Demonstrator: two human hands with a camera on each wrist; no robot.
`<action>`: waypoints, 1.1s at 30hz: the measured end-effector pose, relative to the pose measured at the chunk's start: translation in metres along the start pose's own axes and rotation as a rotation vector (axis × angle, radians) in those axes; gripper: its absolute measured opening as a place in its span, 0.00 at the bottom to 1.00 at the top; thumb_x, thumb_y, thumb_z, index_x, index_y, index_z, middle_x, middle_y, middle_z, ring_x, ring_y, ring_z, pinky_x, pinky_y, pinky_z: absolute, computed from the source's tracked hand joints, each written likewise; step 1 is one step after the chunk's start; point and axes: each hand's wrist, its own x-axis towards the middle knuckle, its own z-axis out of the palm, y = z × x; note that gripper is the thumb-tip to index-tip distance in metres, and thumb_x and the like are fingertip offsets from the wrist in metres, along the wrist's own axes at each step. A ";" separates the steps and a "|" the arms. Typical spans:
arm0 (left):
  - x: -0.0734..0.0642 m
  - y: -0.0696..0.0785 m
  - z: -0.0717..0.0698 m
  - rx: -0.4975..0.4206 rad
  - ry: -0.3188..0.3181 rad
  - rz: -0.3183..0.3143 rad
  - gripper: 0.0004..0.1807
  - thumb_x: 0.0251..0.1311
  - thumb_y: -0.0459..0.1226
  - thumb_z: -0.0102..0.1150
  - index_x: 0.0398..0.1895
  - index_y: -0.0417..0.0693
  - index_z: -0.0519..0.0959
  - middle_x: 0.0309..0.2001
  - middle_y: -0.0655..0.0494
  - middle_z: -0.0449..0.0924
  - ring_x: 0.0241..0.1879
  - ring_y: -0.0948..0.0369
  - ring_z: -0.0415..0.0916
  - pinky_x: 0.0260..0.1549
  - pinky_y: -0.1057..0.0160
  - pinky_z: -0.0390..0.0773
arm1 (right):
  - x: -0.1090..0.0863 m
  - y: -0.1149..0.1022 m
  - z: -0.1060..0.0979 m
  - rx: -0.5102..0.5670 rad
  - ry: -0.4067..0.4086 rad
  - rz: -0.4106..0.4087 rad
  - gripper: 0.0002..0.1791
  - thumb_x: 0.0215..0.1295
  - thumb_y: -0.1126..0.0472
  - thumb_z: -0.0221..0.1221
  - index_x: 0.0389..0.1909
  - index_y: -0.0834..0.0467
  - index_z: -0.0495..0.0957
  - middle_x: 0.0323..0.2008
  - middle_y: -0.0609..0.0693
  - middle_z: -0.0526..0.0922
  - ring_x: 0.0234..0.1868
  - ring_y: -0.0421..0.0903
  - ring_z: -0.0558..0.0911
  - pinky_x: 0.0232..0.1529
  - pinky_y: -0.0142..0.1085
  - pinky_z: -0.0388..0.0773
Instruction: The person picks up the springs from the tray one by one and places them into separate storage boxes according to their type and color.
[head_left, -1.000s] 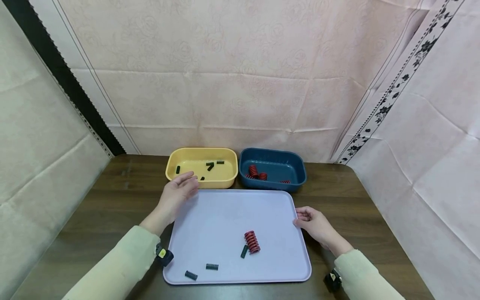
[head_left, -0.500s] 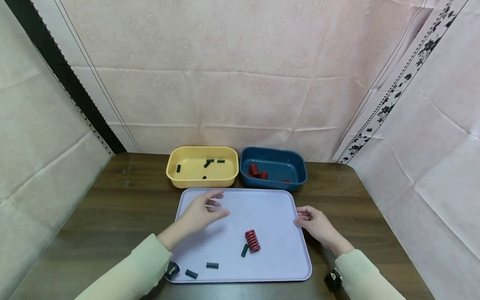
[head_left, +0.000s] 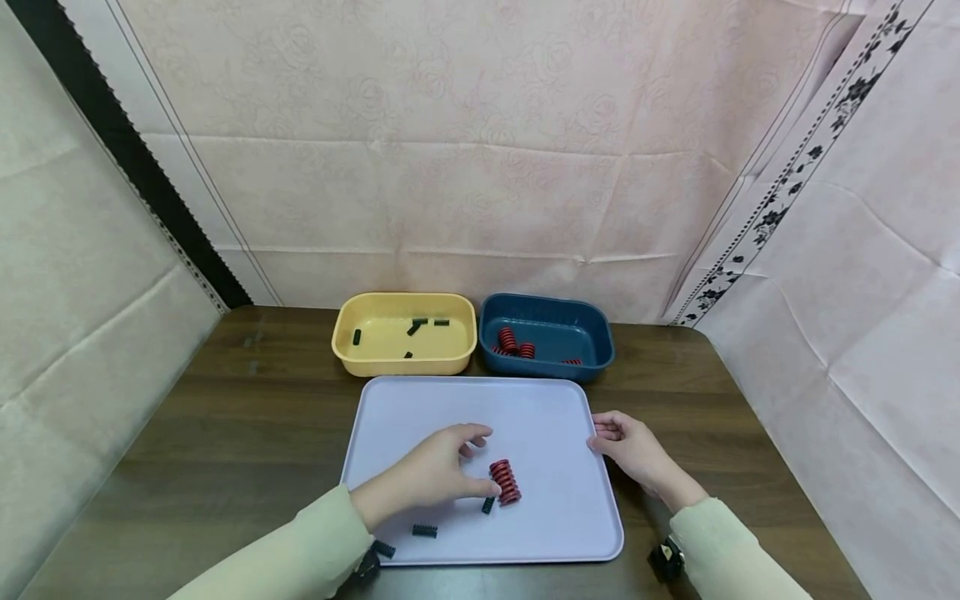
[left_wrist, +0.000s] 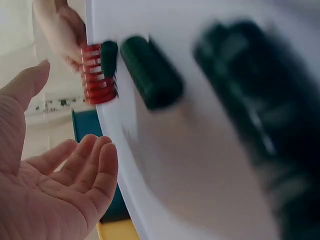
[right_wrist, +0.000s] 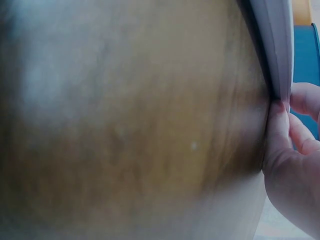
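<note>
A red coil spring (head_left: 507,483) lies on the white tray (head_left: 558,529), with a small dark green spring (head_left: 488,506) close against it. My left hand (head_left: 427,473) hovers over the tray, thumb tip right at the red spring in the head view and fingers spread apart, holding nothing. Two more green springs lie nearer the tray's front edge, one of them (head_left: 424,531) below my left hand, the other (head_left: 384,548) partly hidden by the wrist camera. At the tray's right side, my right hand (head_left: 630,450) pinches the rim (right_wrist: 280,60) between thumb and fingers.
Behind the tray stand a yellow bin (head_left: 405,367) with several green springs and a blue bin (head_left: 558,367) with several red ones. Both are on the brown wooden table (head_left: 247,433). A pale cloth (head_left: 480,167) hangs behind the table's far edge.
My left hand has moved from beside the yellow bin, right and towards me across the tray, to the red spring. My right hand has stayed at the tray's rim.
</note>
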 end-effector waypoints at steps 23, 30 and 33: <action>0.009 0.009 0.024 0.175 -0.064 -0.009 0.30 0.39 0.55 0.77 0.44 0.50 0.79 0.36 0.63 0.74 0.35 0.66 0.70 0.39 0.61 0.74 | -0.001 0.001 0.001 -0.007 0.008 -0.002 0.21 0.64 0.61 0.63 0.57 0.62 0.74 0.46 0.54 0.78 0.45 0.48 0.76 0.45 0.36 0.78; 0.009 0.010 0.027 0.200 -0.053 0.000 0.28 0.41 0.54 0.76 0.43 0.51 0.79 0.38 0.64 0.74 0.39 0.67 0.71 0.45 0.60 0.75 | -0.001 0.001 0.001 -0.016 0.007 -0.006 0.21 0.65 0.62 0.62 0.57 0.62 0.74 0.46 0.54 0.78 0.45 0.48 0.76 0.46 0.36 0.77; 0.008 0.011 0.028 0.218 -0.044 0.010 0.27 0.42 0.54 0.76 0.43 0.51 0.79 0.38 0.64 0.75 0.41 0.67 0.72 0.47 0.59 0.75 | -0.001 0.001 0.000 -0.015 0.008 -0.007 0.21 0.65 0.62 0.62 0.57 0.62 0.74 0.46 0.54 0.78 0.45 0.48 0.76 0.45 0.36 0.77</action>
